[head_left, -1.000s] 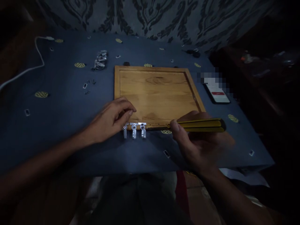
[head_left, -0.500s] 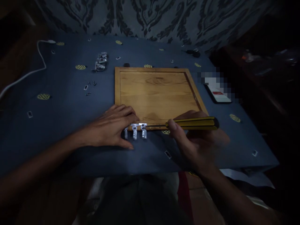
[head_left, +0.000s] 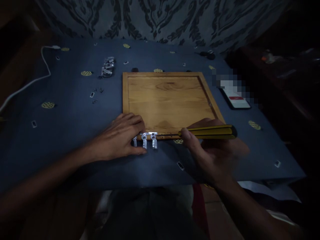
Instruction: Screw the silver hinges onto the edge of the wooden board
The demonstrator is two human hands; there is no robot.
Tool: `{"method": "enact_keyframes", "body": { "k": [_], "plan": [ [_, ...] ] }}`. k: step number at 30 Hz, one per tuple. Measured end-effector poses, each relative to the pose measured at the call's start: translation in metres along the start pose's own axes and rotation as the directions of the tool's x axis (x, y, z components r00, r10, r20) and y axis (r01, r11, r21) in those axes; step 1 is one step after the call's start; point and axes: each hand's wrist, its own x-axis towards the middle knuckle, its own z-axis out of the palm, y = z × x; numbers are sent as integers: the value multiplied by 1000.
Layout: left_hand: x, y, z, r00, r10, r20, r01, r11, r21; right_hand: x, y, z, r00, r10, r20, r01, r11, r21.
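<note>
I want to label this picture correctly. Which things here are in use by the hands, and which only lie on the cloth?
In use: left hand on the metal hooks; right hand holding the screwdriver; wooden board.

Lying about: spare hooks, loose screws, phone, white cable.

My left hand (head_left: pixel 120 136) rests on the blue tabletop (head_left: pixel 62 133), its fingers (head_left: pixel 136 121) touching the metal brackets (head_left: pixel 145 140) at the wooden board's (head_left: pixel 165 98) near edge. My right hand (head_left: pixel 212 156) grips a yellow-handled screwdriver (head_left: pixel 207 132), shaft lying along that edge toward the brackets.
</note>
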Motion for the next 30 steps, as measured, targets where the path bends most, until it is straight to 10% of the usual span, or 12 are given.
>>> {"method": "enact_keyframes", "body": {
  "k": [30],
  "plan": [
    [4,21,30,976,-57,-211,80,992,102,8,-6,7,995,-94,28,95,995,-34]
  ]
}}
